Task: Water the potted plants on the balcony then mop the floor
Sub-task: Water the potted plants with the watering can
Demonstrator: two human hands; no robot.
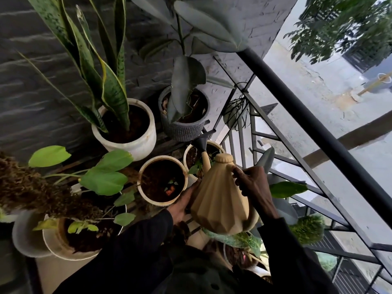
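Note:
I hold a beige faceted watering can (pixel 220 200) with both hands. My left hand (pixel 184 203) supports its left side low down. My right hand (pixel 253 187) grips its upper right side near the lid. Its spout with a dark rose (pixel 201 143) points up and away, over a cream pot (pixel 188 153) by the railing. A cream pot of dark soil with a tiny sprout (pixel 162 181) sits just left of the can. Behind stand a white pot with a snake plant (pixel 127 128) and a grey ribbed pot with a large-leaved plant (pixel 184 115).
A black metal railing (pixel 307 115) runs diagonally on the right, with the street below. A dark brick wall (pixel 31 81) closes the left. More pots (pixel 70 238) with green leaves crowd the lower left. A grassy plant (pixel 307 229) sits by the railing.

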